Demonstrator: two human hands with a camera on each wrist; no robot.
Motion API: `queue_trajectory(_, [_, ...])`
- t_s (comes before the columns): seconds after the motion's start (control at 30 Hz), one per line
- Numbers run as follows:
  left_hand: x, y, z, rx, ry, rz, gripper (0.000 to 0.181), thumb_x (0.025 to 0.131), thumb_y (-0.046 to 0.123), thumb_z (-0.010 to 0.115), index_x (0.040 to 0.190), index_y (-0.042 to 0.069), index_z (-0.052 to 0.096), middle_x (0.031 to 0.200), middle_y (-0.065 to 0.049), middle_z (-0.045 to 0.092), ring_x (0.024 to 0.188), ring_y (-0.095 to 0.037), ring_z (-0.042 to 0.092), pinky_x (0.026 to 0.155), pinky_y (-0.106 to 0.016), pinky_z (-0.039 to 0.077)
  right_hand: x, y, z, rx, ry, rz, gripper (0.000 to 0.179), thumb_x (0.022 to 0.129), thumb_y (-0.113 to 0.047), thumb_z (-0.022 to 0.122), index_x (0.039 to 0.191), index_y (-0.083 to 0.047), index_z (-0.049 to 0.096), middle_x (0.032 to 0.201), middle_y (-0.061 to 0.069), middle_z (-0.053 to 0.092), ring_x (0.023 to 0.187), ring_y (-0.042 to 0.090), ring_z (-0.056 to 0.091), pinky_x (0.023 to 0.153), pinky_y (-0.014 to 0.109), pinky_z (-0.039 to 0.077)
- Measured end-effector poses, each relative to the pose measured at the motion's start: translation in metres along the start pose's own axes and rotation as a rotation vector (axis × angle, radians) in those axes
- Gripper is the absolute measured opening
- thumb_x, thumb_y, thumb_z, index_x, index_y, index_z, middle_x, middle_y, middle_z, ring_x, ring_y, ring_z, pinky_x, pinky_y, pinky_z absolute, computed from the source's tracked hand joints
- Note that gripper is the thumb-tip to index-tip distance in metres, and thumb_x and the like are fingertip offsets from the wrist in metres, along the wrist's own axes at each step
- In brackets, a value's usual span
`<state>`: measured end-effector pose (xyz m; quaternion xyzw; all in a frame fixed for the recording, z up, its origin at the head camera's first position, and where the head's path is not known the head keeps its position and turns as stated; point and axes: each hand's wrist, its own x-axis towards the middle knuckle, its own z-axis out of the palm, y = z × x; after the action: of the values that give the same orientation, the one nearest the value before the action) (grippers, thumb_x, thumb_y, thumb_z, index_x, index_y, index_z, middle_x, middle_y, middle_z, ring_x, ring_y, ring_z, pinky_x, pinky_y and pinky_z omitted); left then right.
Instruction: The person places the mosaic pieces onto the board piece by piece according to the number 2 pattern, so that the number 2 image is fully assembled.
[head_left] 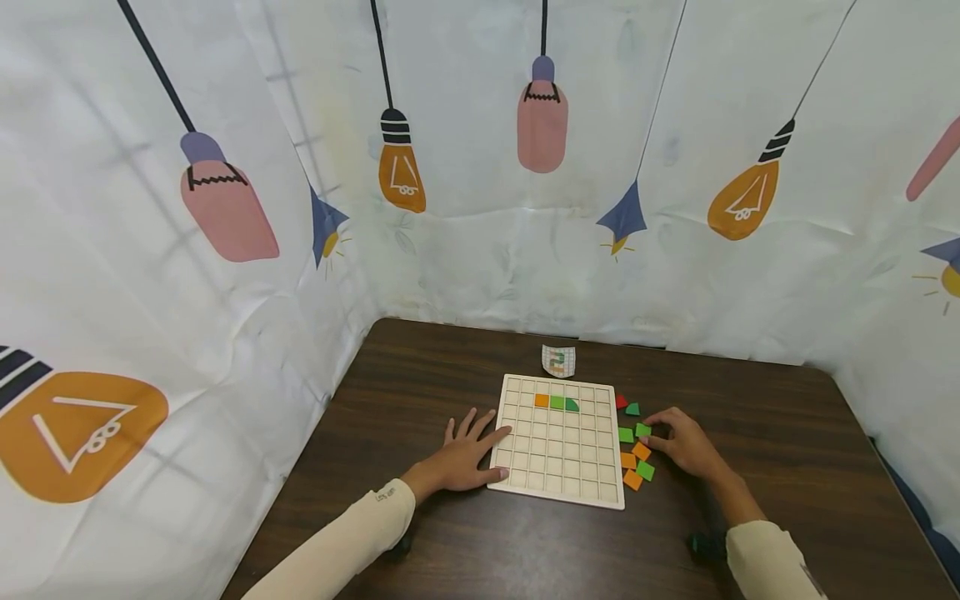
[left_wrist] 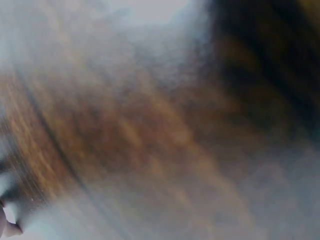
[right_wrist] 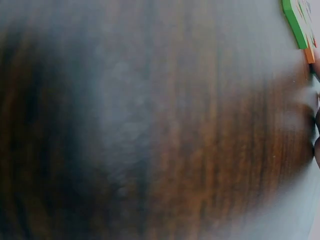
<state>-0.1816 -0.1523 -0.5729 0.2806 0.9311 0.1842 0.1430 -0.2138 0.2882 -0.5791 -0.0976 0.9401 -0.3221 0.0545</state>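
A pale wooden grid board (head_left: 555,462) lies on the table. In its upper rows sit an orange square tile (head_left: 542,401), a light green square tile (head_left: 557,402) and a dark green quarter-round tile (head_left: 572,405) side by side. My left hand (head_left: 461,458) rests at the board's left edge with fingers spread, thumb and a fingertip on the rim. To the right of the board, my right hand (head_left: 684,444) pinches a light green square tile (head_left: 642,430) between thumb and index finger, among the loose tiles.
Loose tiles lie along the board's right side: a red one (head_left: 621,402), a dark green one (head_left: 633,409), green squares (head_left: 645,471) and orange squares (head_left: 632,480). A small card with a grid pattern (head_left: 558,361) stands behind the board. Printed cloth hangs behind the dark table (head_left: 450,358).
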Motion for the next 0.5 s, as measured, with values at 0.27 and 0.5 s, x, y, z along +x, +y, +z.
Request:
queue_trajectory(0.27, [0.0004, 0.0002, -0.0002, -0.003, -0.003, -0.004, 0.077, 0.097, 0.066, 0.049, 0.161, 0.032, 0.024, 0.170, -0.010, 0.009, 0.154, -0.046, 0.003, 0.111, -0.078, 0.006, -0.0013, -0.0012, 0.0022, 0.020, 0.041, -0.013, 0.027, 0.090, -0.024, 0.078, 0.110, -0.010, 0.070, 0.105, 0.009, 0.066, 0.070, 0.014, 0.048, 0.061, 0.026, 0.039])
queue_trajectory(0.5, [0.0003, -0.0002, 0.0001, -0.002, -0.004, -0.003, 0.076, 0.097, 0.066, 0.048, 0.161, 0.032, 0.024, 0.170, -0.010, 0.009, 0.154, -0.046, 0.003, 0.111, -0.078, 0.006, -0.0019, -0.0013, 0.0014, 0.020, 0.016, -0.021, 0.033, 0.092, -0.024, 0.076, 0.120, -0.010, 0.067, 0.092, 0.002, 0.061, 0.075, 0.015, 0.051, 0.065, 0.028, 0.040])
